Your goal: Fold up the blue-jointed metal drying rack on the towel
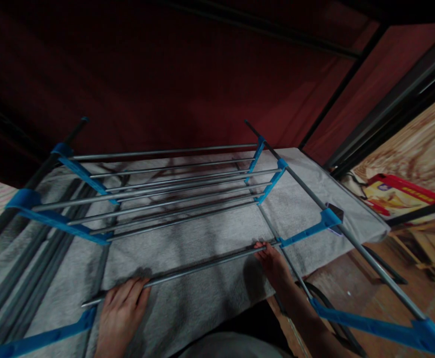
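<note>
A grey metal tube (202, 267) runs across in front of me, above a grey cloth. My left hand (123, 311) is closed over it near its left end, fingers on top. That end sticks out beside a blue plastic bracket (53, 338) and looks apart from it. With bent fingers, my right hand (270, 258) grips the same tube close to its right end, which meets another blue bracket (307, 232). Beyond my hands, a rack frame (187, 199) has several tubes set between blue brackets. A long side pole (310, 191) passes through the brackets on the right.
Several loose grey tubes (42, 263) lie on the cloth (187, 243) at the left. Dark red fabric (187, 89) on a black frame hangs behind. At the right are a red and yellow box (400, 194) and a small wooden piece of furniture (430, 248).
</note>
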Demonstrator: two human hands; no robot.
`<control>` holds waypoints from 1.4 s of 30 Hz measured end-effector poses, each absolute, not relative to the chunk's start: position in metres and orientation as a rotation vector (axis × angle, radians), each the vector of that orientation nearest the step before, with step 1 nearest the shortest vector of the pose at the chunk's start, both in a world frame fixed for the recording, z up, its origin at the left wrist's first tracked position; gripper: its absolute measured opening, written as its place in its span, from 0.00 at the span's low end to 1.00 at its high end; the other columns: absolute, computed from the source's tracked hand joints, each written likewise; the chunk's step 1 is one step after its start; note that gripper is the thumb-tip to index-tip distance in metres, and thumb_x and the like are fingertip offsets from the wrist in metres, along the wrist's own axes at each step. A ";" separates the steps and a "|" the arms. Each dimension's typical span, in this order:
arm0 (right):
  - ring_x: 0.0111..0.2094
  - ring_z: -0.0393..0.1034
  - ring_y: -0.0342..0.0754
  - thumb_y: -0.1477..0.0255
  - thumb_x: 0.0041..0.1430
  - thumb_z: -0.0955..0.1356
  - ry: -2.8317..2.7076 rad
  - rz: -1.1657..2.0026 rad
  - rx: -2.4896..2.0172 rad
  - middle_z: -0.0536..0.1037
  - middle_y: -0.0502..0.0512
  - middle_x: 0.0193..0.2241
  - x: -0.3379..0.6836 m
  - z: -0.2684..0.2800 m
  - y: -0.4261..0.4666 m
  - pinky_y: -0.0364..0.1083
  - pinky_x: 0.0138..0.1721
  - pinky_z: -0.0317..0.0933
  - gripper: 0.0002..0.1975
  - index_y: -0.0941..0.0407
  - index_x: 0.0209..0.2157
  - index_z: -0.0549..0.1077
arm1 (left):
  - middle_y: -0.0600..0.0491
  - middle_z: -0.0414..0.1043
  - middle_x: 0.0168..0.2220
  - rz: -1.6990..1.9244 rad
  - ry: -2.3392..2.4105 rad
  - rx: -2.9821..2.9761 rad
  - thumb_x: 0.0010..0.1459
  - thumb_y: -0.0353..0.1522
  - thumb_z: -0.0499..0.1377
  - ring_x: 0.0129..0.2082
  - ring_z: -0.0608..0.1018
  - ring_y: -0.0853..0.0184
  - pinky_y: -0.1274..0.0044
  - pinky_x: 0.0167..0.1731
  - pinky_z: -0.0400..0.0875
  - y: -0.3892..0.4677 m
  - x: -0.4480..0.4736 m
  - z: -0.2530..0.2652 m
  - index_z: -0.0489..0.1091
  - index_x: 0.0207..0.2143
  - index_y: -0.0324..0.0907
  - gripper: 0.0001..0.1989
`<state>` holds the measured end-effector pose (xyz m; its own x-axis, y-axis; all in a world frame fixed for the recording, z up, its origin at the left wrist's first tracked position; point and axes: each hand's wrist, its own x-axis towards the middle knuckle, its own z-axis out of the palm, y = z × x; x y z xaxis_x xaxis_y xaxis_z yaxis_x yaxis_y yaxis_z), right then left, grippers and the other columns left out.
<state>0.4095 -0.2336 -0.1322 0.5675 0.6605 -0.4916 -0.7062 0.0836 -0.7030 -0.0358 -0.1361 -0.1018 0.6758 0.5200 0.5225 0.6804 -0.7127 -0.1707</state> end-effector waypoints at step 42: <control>0.37 0.83 0.49 0.65 0.47 0.82 0.030 1.087 -1.074 0.87 0.51 0.36 0.413 -0.124 -0.247 0.46 0.39 0.79 0.15 0.52 0.36 0.81 | 0.50 0.82 0.36 -0.786 -1.026 -2.561 0.70 0.34 0.54 0.36 0.82 0.59 0.67 0.43 0.69 -0.145 -0.036 -0.107 0.73 0.45 0.44 0.09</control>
<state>0.4131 -0.2470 -0.1243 0.5152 0.6974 -0.4982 -0.7236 0.0424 -0.6890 -0.0357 -0.1454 -0.1074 0.6016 0.5532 0.5762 0.7006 -0.7119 -0.0480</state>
